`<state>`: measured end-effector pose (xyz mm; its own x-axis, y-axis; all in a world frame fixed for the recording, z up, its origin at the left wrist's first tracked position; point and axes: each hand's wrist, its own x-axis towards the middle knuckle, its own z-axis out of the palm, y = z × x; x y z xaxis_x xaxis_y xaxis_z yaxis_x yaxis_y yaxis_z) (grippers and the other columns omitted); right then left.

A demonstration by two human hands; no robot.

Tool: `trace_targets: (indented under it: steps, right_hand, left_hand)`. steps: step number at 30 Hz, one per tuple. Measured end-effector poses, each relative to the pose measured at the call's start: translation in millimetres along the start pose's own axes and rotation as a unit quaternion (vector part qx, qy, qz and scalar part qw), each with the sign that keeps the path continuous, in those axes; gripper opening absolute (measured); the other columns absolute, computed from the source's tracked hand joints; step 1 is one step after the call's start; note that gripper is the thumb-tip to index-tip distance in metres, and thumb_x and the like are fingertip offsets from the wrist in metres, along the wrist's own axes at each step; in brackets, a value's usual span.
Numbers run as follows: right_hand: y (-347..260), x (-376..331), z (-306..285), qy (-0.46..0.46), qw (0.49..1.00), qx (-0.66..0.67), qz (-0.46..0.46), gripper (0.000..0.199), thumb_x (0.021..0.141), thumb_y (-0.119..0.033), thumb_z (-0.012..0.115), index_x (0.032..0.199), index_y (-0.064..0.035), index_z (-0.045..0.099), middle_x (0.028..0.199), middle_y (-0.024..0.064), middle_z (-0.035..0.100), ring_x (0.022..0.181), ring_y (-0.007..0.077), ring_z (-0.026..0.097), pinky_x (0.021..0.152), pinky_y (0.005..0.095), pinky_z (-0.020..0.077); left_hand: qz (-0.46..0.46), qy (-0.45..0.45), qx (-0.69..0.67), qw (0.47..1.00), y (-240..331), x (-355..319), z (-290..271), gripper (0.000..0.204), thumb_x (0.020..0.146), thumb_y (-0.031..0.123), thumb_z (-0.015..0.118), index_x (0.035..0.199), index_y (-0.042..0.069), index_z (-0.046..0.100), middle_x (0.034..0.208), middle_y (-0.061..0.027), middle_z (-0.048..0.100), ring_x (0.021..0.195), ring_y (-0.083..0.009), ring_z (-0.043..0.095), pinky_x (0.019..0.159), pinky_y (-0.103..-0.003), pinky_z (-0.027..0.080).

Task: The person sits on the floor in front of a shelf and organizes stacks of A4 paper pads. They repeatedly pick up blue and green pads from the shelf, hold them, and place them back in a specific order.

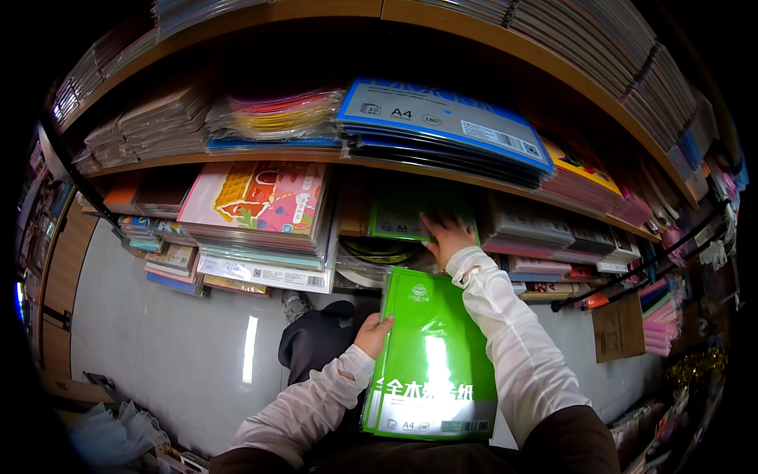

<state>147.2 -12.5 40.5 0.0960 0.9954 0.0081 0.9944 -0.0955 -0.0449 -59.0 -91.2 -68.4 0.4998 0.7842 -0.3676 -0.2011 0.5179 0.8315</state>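
My left hand point(373, 334) grips the left edge of a stack of glossy green paper packs point(433, 359) held flat in front of me. My right hand point(446, 235) reaches forward onto the shelf and rests on a pile of green packs point(395, 220) of the same kind. That pile sits in a dim bay between a stack of pink-covered craft pads point(257, 201) on the left and grey packs point(527, 225) on the right. Both arms wear white sleeves.
Wooden shelves point(410, 170) hold piles of paper: blue-edged packs point(446, 118) and coloured sheets point(276, 114) above, more stacks higher up. Low piles point(170, 261) sit at the left. Grey floor point(174, 340) lies below, with bags point(110, 430) lower left and pink packs point(657, 328) at the right.
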Motion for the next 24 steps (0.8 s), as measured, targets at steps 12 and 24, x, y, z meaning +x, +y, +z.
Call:
trace_targets:
  steps: [12,24]
  right_hand:
    - [-10.8,-5.5,14.5,0.061,0.998,-0.011,0.030,0.058,0.077,-0.038,0.055,0.129,-0.0309,0.030,0.134,0.0067,0.027,0.124,0.0314,0.023,0.088,0.0618,0.0242]
    - [-13.7,14.1,8.9,-0.002,0.999,0.009,0.051,0.058,0.082,-0.042,0.047,0.133,-0.0293,0.021,0.138,0.0105,0.020,0.126,0.0344,0.018,0.092,0.0636,0.0150]
  left_hand:
    - [0.010,0.008,-0.004,1.000,8.7,-4.7,1.0,0.023,0.088,0.018,0.045,0.099,0.000,0.053,0.085,-0.0028,0.058,0.072,-0.0087,0.054,0.063,-0.021,0.042]
    - [0.021,0.007,0.004,1.000,11.8,-5.3,3.1,0.020,0.087,0.018,0.047,0.095,0.001,0.052,0.081,-0.0027,0.057,0.069,-0.0091,0.052,0.061,-0.022,0.042]
